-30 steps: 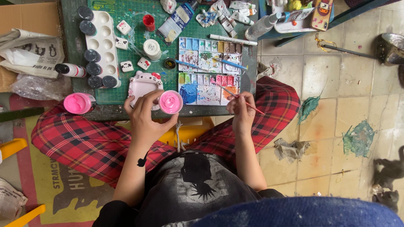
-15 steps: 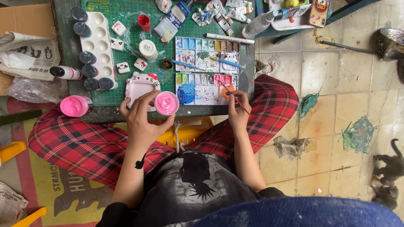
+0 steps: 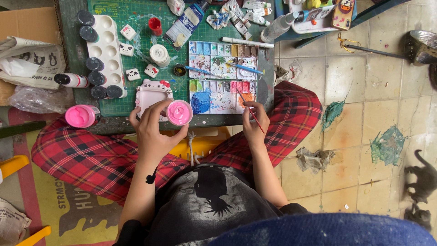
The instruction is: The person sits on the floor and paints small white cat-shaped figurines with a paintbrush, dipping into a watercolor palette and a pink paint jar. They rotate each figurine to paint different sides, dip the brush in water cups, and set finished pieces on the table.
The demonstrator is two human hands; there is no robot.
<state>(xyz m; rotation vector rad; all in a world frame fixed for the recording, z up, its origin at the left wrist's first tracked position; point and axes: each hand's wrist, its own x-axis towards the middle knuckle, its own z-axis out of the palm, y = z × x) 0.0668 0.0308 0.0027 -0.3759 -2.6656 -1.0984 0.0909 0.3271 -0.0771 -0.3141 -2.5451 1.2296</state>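
Note:
My left hand grips a small round pot of pink paint at the near edge of the green cutting mat. Just behind it lies a pale pink cat-shaped plaster frame. My right hand holds a thin red-handled paintbrush, its tip over the pink wells of the watercolour palette box. A second open pot of pink paint stands at the table's left front corner.
A white mixing palette with dark paint jars, small white figurines, a red paint cup, paint tubes and a phone crowd the low table. Two blue brushes lie on the palette box. A newspaper bundle lies left. Dark cats sit on the tiled floor at right.
The view has shifted slightly. My right hand drew the brush in toward the palette's pink wells. My left hand keeps hold of the pink pot.

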